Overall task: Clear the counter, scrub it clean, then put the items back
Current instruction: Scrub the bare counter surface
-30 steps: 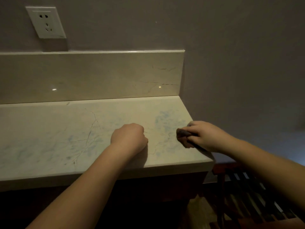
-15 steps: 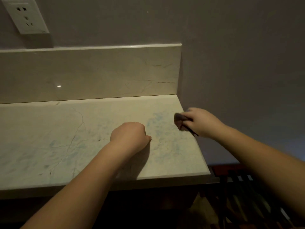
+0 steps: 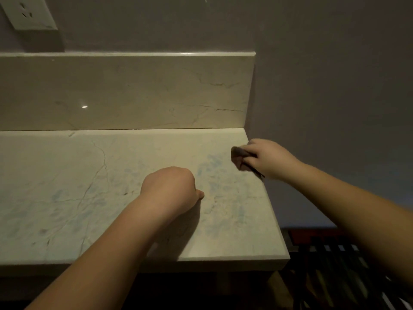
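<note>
A pale marble counter (image 3: 93, 189) with dark veins and faint blue smears fills the lower left. My right hand (image 3: 268, 158) grips a small dark scrubbing pad (image 3: 238, 155) and presses it on the counter near its far right edge. My left hand (image 3: 172, 189) rests as a closed fist on the counter's middle, holding nothing that I can see. No other items stand on the visible counter.
A marble backsplash (image 3: 134, 92) rises behind the counter. A white wall socket (image 3: 29, 13) sits at the top left. A grey wall (image 3: 335, 86) closes the right side. Below the counter's right end is a dark slatted rack (image 3: 335, 265).
My right hand has slid the pad away from me along the counter's right edge, toward the backsplash. My left fist has stayed in about the same spot.
</note>
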The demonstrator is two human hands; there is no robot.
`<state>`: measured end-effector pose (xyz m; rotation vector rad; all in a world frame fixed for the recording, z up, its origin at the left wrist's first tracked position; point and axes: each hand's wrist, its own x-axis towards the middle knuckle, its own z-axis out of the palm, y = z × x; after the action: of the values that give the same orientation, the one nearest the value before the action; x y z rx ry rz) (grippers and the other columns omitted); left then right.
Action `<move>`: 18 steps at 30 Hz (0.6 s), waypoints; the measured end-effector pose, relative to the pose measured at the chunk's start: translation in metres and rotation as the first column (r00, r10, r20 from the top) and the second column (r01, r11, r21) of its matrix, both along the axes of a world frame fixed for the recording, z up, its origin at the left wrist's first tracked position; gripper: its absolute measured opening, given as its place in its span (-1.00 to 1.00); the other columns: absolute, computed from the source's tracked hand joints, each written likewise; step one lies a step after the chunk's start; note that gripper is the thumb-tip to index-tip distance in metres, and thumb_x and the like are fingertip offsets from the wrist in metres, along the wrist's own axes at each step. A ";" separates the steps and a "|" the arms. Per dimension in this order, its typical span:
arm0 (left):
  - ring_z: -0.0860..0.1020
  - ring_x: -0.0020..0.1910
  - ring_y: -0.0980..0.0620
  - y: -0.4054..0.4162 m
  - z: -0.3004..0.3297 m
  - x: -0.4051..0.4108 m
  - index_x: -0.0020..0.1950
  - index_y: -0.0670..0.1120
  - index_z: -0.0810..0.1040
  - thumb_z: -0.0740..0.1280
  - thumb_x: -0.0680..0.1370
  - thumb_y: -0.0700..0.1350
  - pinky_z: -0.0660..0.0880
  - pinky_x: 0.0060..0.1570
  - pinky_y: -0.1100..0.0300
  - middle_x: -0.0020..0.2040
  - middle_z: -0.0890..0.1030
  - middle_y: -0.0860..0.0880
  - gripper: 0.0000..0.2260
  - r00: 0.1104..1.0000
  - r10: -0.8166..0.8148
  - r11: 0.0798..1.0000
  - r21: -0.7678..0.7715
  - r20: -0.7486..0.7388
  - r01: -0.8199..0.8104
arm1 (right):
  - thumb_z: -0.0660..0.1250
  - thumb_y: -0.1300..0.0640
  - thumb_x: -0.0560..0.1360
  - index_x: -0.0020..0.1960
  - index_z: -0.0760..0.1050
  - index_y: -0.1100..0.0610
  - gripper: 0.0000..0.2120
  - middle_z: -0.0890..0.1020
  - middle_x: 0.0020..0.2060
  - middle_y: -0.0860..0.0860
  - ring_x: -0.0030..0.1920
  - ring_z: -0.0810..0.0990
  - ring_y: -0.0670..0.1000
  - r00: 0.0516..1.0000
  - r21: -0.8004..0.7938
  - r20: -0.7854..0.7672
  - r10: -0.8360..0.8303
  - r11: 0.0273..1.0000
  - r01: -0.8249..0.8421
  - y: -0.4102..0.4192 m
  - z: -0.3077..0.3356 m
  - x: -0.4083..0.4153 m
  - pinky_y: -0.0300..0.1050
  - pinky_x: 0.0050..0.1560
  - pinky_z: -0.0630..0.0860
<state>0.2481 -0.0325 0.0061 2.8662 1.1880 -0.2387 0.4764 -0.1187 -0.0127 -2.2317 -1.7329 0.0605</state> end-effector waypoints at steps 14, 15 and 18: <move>0.50 -0.12 -0.05 -0.004 0.003 0.007 0.07 0.00 0.63 0.21 0.58 0.21 0.38 -0.20 0.13 -0.14 0.53 0.01 -0.65 0.999 0.034 0.999 0.031 -0.041 -0.032 | 0.24 0.06 0.54 0.15 0.58 0.04 -0.76 0.56 0.04 0.08 0.12 0.49 0.14 0.984 0.112 0.066 -0.167 0.981 0.159 0.100 -0.009 0.043 -0.08 -0.05 0.41; 0.51 -0.10 -0.05 -0.004 0.004 0.007 0.08 0.00 0.63 0.22 0.57 0.22 0.40 -0.19 0.13 -0.13 0.54 0.00 -0.65 0.999 0.034 0.999 0.026 -0.042 -0.033 | 0.24 0.08 0.53 0.15 0.58 0.03 -0.76 0.57 0.02 0.08 0.11 0.49 0.12 0.991 0.096 0.051 -0.124 0.988 0.118 0.096 -0.008 0.037 -0.11 -0.09 0.36; 0.55 -0.06 -0.05 -0.002 0.005 0.007 0.11 0.00 0.64 0.23 0.56 0.23 0.50 -0.10 0.12 -0.09 0.59 0.01 -0.63 0.999 0.030 0.999 0.013 -0.040 -0.029 | 0.27 0.12 0.51 0.14 0.60 0.01 -0.76 0.58 0.00 0.03 0.06 0.51 0.06 0.999 0.070 -0.012 0.032 0.997 -0.031 0.072 -0.006 0.011 -0.12 -0.09 0.36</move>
<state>0.2551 -0.0341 0.0111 2.8650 1.2418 -0.2910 0.4874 -0.0467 -0.0186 -2.1509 -1.7363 0.0211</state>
